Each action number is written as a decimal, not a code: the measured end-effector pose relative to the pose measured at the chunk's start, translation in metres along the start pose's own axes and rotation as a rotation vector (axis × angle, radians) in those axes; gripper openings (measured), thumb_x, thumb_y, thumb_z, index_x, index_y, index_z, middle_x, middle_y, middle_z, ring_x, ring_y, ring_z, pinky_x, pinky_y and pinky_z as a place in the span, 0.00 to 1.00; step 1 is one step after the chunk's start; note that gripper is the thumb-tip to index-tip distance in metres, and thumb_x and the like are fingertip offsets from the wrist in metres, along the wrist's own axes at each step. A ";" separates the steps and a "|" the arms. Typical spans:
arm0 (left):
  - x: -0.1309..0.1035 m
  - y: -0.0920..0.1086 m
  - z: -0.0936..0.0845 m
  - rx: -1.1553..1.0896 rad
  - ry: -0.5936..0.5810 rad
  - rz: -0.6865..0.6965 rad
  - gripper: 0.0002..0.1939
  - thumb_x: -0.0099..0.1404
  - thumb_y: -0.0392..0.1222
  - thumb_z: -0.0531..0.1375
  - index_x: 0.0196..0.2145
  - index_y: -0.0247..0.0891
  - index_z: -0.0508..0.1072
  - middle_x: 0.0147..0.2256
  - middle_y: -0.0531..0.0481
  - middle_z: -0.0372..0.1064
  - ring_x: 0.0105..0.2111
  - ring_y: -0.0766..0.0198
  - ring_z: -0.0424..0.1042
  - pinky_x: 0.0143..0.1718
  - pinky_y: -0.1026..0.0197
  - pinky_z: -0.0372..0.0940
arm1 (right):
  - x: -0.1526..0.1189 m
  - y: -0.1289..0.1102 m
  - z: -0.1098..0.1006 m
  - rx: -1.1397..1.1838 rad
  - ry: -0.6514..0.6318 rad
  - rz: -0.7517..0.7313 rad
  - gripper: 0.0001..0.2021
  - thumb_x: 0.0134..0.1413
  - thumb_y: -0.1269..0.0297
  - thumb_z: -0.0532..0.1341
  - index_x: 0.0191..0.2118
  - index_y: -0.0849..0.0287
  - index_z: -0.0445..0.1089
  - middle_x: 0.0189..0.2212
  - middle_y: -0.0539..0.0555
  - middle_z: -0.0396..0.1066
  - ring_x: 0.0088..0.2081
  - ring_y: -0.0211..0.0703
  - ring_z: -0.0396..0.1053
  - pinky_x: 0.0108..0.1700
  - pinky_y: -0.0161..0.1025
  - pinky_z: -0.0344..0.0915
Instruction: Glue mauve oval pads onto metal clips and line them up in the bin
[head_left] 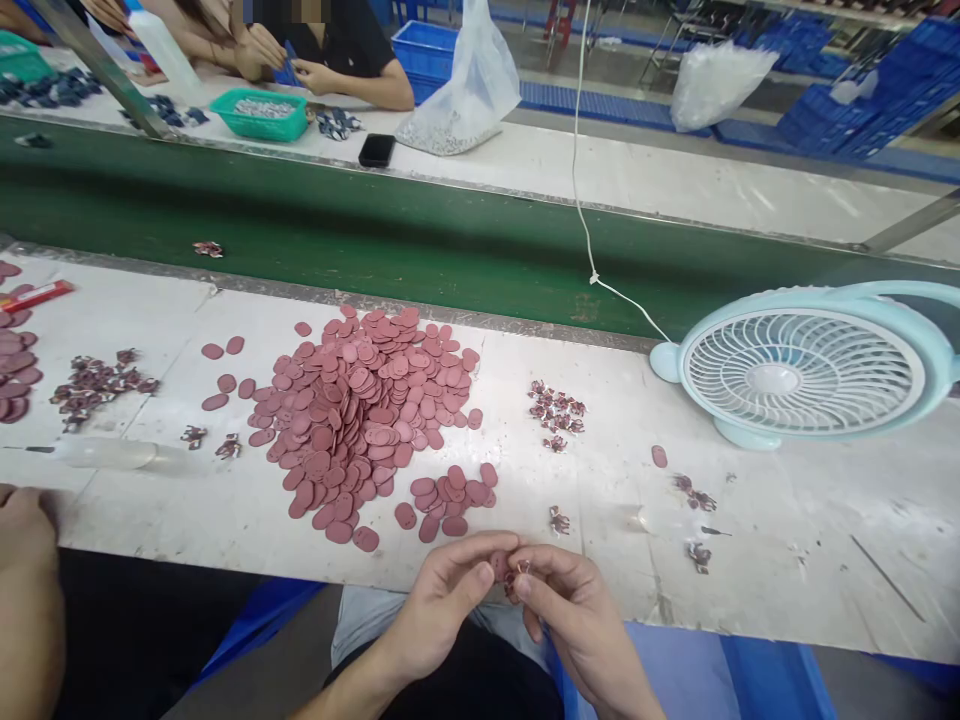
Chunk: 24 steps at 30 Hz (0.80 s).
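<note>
We work at a long, pale, scuffed tabletop [765, 612], with a green strip [465, 258] running beyond its far edge. Past that, other people are at a facing tabletop [645, 175], and blue crates [840, 118] stack up in the room behind. Near that tabletop's edge on our side, a green basket [262, 130] holds small pale pieces, and a clear bag [484, 65] has small grey bits at its bottom. A clear bottle [112, 453] lies toward our left; a fan [810, 372] rests by our far edge at right. Red ovals [367, 400] heap up mid-tabletop. By the near edge, our left hand [450, 592] pinches one red oval [498, 565], our right hand [571, 605] a small clip [511, 585] beside it.
</note>
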<state>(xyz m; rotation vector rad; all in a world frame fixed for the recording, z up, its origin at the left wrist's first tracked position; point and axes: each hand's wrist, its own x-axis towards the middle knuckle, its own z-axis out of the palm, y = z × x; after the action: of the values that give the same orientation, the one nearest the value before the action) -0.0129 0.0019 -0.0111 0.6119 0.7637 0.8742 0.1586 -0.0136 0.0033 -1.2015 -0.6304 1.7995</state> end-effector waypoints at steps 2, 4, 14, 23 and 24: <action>-0.001 0.002 -0.003 0.051 -0.006 0.016 0.14 0.69 0.45 0.63 0.50 0.43 0.81 0.52 0.41 0.78 0.50 0.47 0.77 0.52 0.48 0.72 | -0.001 -0.001 0.000 -0.016 -0.021 0.009 0.09 0.53 0.58 0.73 0.38 0.56 0.81 0.29 0.52 0.74 0.26 0.34 0.62 0.23 0.30 0.61; -0.003 0.003 -0.004 0.109 0.023 0.034 0.13 0.68 0.44 0.64 0.49 0.44 0.82 0.49 0.42 0.80 0.48 0.49 0.78 0.50 0.49 0.73 | -0.001 -0.001 0.001 -0.015 -0.030 0.010 0.09 0.54 0.59 0.72 0.39 0.56 0.81 0.27 0.51 0.72 0.26 0.34 0.63 0.24 0.30 0.62; -0.002 -0.002 -0.006 -0.029 0.265 0.092 0.12 0.66 0.44 0.65 0.47 0.42 0.82 0.45 0.42 0.81 0.41 0.50 0.81 0.29 0.59 0.77 | -0.005 -0.001 0.004 0.041 0.033 -0.010 0.07 0.54 0.59 0.72 0.39 0.53 0.80 0.33 0.52 0.75 0.30 0.37 0.69 0.32 0.34 0.70; -0.002 0.001 -0.004 -0.233 0.156 0.034 0.14 0.55 0.39 0.74 0.40 0.44 0.83 0.48 0.46 0.80 0.40 0.57 0.81 0.27 0.67 0.74 | -0.019 -0.023 0.008 -0.134 0.045 -0.127 0.08 0.59 0.62 0.69 0.44 0.50 0.80 0.42 0.55 0.77 0.41 0.45 0.75 0.44 0.40 0.75; -0.002 0.000 -0.005 -0.217 0.121 0.072 0.14 0.55 0.38 0.74 0.40 0.44 0.84 0.48 0.47 0.79 0.39 0.59 0.80 0.29 0.66 0.74 | -0.019 -0.028 0.013 -0.179 0.043 -0.139 0.07 0.60 0.63 0.68 0.44 0.50 0.80 0.41 0.55 0.77 0.40 0.45 0.75 0.43 0.40 0.75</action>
<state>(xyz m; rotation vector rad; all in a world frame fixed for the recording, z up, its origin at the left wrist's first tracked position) -0.0173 0.0007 -0.0134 0.3984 0.7473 1.0523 0.1607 -0.0159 0.0392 -1.2788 -0.8436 1.6244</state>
